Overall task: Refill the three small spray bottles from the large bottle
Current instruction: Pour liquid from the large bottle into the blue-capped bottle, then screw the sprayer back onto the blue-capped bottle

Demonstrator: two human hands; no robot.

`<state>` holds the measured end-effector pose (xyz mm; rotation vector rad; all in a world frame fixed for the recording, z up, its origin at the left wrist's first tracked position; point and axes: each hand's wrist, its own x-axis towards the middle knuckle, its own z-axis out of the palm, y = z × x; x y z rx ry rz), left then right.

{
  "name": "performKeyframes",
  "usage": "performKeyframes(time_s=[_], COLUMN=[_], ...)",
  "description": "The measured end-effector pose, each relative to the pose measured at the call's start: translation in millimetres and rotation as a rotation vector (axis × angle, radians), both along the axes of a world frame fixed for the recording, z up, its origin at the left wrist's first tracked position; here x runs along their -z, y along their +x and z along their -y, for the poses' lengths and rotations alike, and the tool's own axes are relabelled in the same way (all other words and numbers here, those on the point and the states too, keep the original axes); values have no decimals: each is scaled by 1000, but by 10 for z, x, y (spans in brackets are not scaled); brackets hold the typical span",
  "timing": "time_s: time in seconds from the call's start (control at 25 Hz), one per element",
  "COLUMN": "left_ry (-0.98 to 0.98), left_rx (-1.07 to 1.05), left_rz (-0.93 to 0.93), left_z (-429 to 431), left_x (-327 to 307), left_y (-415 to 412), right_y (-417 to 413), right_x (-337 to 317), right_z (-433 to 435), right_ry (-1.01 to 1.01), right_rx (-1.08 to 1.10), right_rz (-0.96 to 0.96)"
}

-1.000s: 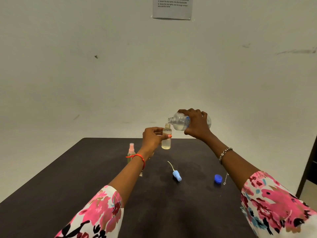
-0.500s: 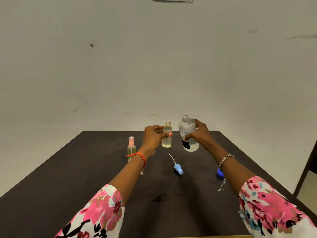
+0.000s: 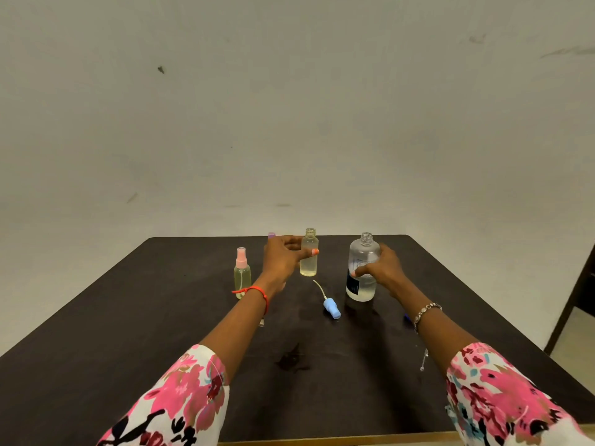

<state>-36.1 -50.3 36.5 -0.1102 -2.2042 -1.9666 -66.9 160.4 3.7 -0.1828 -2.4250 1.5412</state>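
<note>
An uncapped small bottle point(image 3: 308, 263) of pale yellow liquid stands upright at the far middle of the dark table point(image 3: 128, 349). My left hand point(image 3: 281, 260) grips it from the left, thumb across its front. The large clear bottle point(image 3: 360, 286), uncapped and with liquid low inside, stands on the table to the right with my right hand point(image 3: 384, 268) wrapped around it. A pink-topped spray bottle point(image 3: 242, 276) stands left of my left wrist. A purple top point(image 3: 271, 235) peeks out behind my left hand; the rest of that item is hidden.
A blue spray head point(image 3: 332, 309) with its tube lies between the two held bottles. A blue cap point(image 3: 405, 316) shows partly behind my right wrist. A thin clear piece point(image 3: 423, 362) lies near the right forearm. There is a wet spot point(image 3: 291, 360) mid-table and dark furniture point(image 3: 579, 284) at the right.
The large bottle was tipped over the small bottle's mouth, then turned upright and came down onto the table to the right. My left hand lowered the small bottle.
</note>
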Motion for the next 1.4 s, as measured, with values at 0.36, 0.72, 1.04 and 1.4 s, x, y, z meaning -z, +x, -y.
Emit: performKeyframes(time_s=[0.36,0.72,1.04,1.4], left_ry=[23,-7,7,0], left_rx=[-23,-26,-55,-67], left_rz=[-22,-21,-34,-56], left_z=[-19,-43,19,50], left_x=[-103,-93,-161,-220], left_y=[62,118,122,171], right_y=[131,168,184,437], right_x=[-109,312,-971,-1699], right_z=[267,619,473,436], right_ry=[484,761,59,135], right_rx=[44,-273,-125,-384], right_rz=[-520,179,-388,-390])
